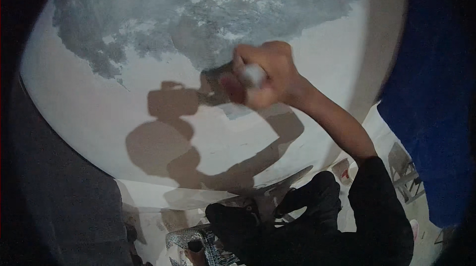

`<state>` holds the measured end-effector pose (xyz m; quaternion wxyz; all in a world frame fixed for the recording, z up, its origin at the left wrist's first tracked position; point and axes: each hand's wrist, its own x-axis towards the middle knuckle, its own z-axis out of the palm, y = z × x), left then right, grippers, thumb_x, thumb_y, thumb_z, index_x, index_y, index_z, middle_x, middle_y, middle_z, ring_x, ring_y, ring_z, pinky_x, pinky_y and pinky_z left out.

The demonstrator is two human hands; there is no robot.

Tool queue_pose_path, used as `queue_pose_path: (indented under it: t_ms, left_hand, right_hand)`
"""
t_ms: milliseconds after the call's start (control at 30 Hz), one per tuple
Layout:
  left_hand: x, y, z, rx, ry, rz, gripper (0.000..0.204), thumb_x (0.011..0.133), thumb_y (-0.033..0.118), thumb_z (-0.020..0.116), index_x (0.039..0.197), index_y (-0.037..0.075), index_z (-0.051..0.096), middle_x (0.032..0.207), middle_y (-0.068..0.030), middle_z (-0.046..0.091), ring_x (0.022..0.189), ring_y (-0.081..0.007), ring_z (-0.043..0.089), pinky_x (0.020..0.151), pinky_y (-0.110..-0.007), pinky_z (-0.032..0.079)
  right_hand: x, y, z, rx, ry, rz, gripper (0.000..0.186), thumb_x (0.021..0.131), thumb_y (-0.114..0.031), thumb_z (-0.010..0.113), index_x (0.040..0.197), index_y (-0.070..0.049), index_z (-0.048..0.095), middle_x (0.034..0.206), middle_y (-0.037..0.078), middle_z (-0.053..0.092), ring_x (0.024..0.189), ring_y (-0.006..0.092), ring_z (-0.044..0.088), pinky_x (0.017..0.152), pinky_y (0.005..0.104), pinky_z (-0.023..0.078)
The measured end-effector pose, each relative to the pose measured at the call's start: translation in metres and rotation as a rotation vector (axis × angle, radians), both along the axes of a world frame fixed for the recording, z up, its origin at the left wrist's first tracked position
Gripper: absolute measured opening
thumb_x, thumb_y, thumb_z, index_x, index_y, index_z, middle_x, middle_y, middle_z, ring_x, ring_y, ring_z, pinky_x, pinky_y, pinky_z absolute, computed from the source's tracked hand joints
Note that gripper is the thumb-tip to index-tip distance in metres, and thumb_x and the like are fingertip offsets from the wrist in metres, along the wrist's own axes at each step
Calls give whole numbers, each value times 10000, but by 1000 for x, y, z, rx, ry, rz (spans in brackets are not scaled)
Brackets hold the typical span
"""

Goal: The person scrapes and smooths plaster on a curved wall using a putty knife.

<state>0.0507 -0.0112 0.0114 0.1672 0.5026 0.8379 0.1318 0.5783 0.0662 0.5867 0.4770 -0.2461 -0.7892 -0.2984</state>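
My right hand (278,75) is raised in front of a white wall (134,75), its fingers wrapped round the handle of a tool. The handle's pale, rounded end (254,75) points toward me, with a reddish part (232,89) beside it. Motion blur and the hand hide the tool's working end, so its kind does not show. Across the upper part of the wall spreads a grey, patchy coating (148,13) with a ragged lower edge just above my hand. My left hand cannot be made out.
My shadow (153,147) falls on the wall. A dark blue sheet (429,117) hangs at the right, a dark grey surface (74,201) lies at the left. Below are my dark-clothed legs (317,196), a patterned greyish object (186,238) and a metal frame (409,181).
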Motion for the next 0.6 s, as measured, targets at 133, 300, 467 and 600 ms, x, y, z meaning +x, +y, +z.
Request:
queue_pose_path:
  t_ms: [133,300,467,600]
  left_hand:
    - [-6,9,-13,19,-12,-119,958,543,466,809,1213,-92,410,1244,-274,431,1172,-412,417,1010,-474,353]
    - [2,-6,-39,217,155,15,933,639,459,765,1281,-94,375,1303,-291,404,1230,-397,391,1039,-453,330]
    - [117,-27,14,414,-176,-203,832,726,468,699,1293,-58,392,1290,-284,429,1236,-407,387,1061,-478,274]
    - [227,-55,75,276,-20,-426,834,728,516,667,1322,5,381,1352,-311,322,1267,-458,299,1040,-573,214]
  right_hand:
    - [-6,-6,-18,-56,28,26,328,773,-380,701,684,-101,552,517,11,538,399,104,508,364,243,401]
    - [-18,-62,-119,-400,-245,33,354,745,-398,688,676,-75,561,596,61,571,477,183,567,421,318,444]
    - [22,-104,-295,-1504,-72,-183,364,860,-298,593,1130,-55,564,930,182,619,876,321,613,805,408,494]
    - [85,-154,-354,-1440,-250,-292,302,816,-271,641,1040,-69,628,959,149,616,930,311,584,852,403,452]
